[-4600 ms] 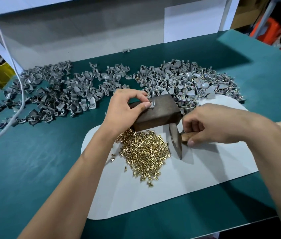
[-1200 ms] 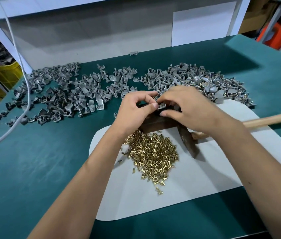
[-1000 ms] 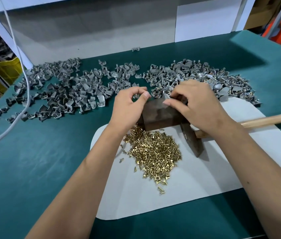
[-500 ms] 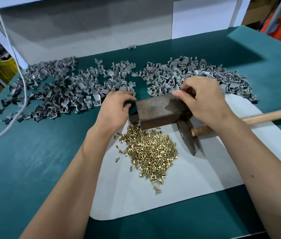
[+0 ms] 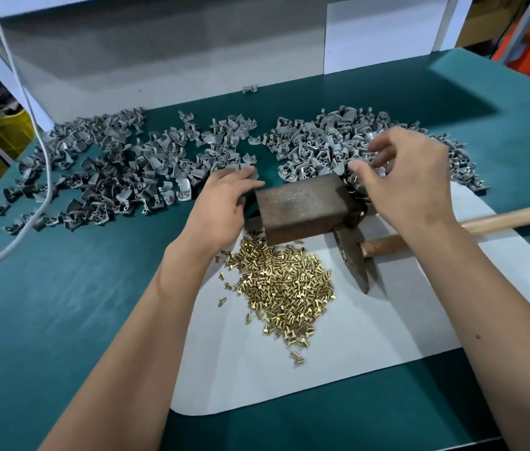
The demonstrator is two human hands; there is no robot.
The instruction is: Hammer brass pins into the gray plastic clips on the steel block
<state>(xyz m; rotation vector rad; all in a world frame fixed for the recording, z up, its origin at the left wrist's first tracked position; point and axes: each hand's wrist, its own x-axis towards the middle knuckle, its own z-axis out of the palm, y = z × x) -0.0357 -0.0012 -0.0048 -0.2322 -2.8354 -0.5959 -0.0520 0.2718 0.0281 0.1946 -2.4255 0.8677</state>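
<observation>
Steel block (image 5: 302, 206) sits bare-topped on the white mat (image 5: 371, 346), brass pins (image 5: 285, 288) heaped just in front. Left hand (image 5: 221, 206) reaches flat-fingered toward the gray clips (image 5: 133, 167) beside the block. Right hand (image 5: 410, 183) hovers over the far pile, fingers loosely spread, holding nothing. Hammer (image 5: 354, 258) lies beside the block.

Hammer (image 5: 354, 258) blocks right of steel block (image 5: 302, 206) (pins (image 5: 283, 288) crowd front).

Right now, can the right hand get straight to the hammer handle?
Probably yes. The right hand hovers open over the clip pile, holding nothing, and the hammer handle lies uncovered on the white mat just beneath its wrist.
</observation>
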